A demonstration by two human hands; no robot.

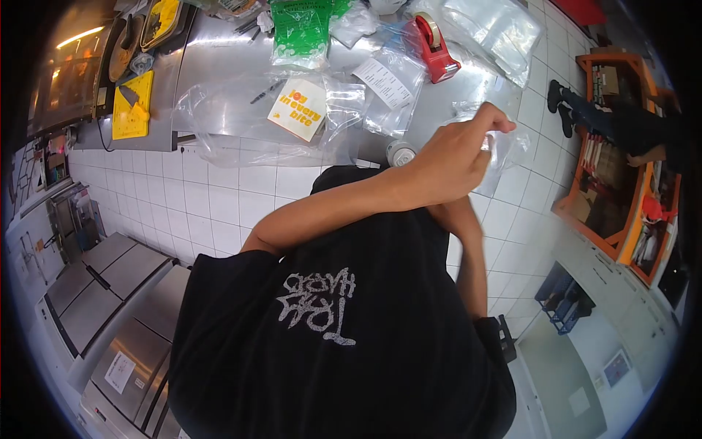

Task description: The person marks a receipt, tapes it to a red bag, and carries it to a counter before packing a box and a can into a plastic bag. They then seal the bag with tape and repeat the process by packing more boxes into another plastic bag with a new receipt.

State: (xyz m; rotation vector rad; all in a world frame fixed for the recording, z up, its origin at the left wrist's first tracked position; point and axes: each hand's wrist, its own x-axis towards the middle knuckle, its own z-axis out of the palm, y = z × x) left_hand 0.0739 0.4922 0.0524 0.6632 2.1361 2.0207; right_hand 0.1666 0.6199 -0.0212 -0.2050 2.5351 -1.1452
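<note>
My left hand [457,157] reaches across my body to the table's right end, its fingers curled in on a clear plastic bag [499,162] that hangs past the table edge. My right hand [450,211] is mostly hidden beneath the left one; its fingers do not show. A white, round-topped item [401,154] stands close by the left wrist. On the table, a card box printed "joy in every bite" [297,110] sits in a large clear bag [219,121]. Beside it, a printed receipt [382,82] lies on clear plastic.
A red tape dispenser [436,55] stands near clear bags [493,36]. Behind the box is a green glove pack [301,33]. A yellow board [131,110] with a knife lies at left. A person [614,121] is by an orange shelf [578,197] at right.
</note>
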